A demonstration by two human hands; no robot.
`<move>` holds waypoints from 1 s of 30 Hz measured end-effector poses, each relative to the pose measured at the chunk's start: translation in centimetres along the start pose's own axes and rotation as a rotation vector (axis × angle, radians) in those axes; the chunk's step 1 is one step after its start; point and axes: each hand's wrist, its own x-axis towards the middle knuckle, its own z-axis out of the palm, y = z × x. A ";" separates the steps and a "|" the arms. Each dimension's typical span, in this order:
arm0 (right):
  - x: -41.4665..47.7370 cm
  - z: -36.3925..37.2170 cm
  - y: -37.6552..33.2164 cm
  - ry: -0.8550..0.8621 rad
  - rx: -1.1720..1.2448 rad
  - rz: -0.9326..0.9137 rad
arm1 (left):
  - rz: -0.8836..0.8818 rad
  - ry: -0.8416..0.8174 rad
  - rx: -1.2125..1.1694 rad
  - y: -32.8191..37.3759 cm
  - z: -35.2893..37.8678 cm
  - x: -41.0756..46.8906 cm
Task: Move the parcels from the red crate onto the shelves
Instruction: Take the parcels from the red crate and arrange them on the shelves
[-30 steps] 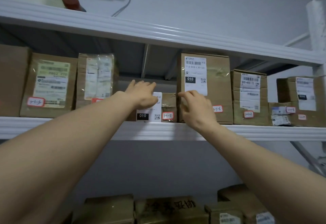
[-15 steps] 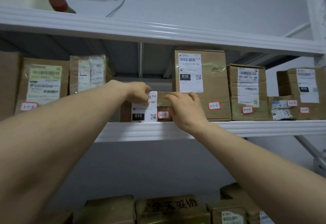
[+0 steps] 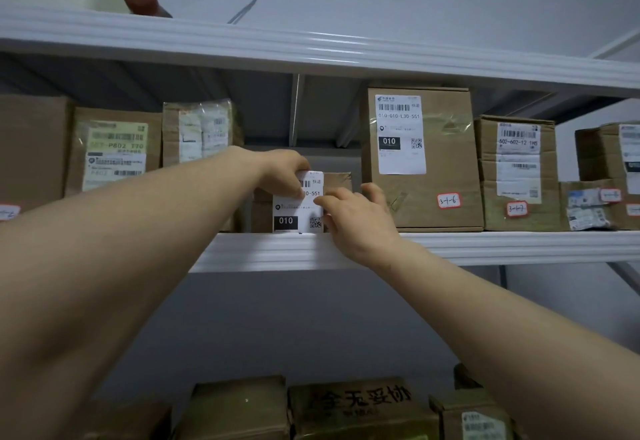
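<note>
Parcel with "010" label on white shelf

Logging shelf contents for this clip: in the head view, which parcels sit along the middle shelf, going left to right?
Plain brown box → box with yellow-green label → plastic-wrapped parcel → small box with 010 label → tall box tagged 3-1-6 → box tagged 3-1-7.

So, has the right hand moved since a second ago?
Yes: right hand shifted left relative to the tall cardboard box tagged 3-1-6, towards the small white-labelled parcel.
</note>
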 end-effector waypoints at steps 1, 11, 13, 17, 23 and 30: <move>0.0 0.2 -0.1 -0.004 0.003 0.000 | 0.001 0.002 0.004 -0.2 -0.1 0.0; -0.1 0.7 -0.2 -0.038 0.003 -0.003 | -0.009 0.002 0.021 -0.4 -0.1 -0.4; -0.3 0.5 0.2 -0.015 0.007 0.005 | -0.026 0.020 -0.004 -0.1 0.0 -0.3; -0.9 0.1 1.5 0.096 0.020 0.043 | -0.029 0.134 -0.153 0.8 -0.2 -0.1; -1.8 -1.7 5.5 0.303 0.129 0.236 | -0.004 0.345 -0.477 4.5 -0.8 0.9; -2.9 -3.0 11.8 0.405 0.227 0.421 | -0.114 0.247 -1.031 8.5 -1.2 4.1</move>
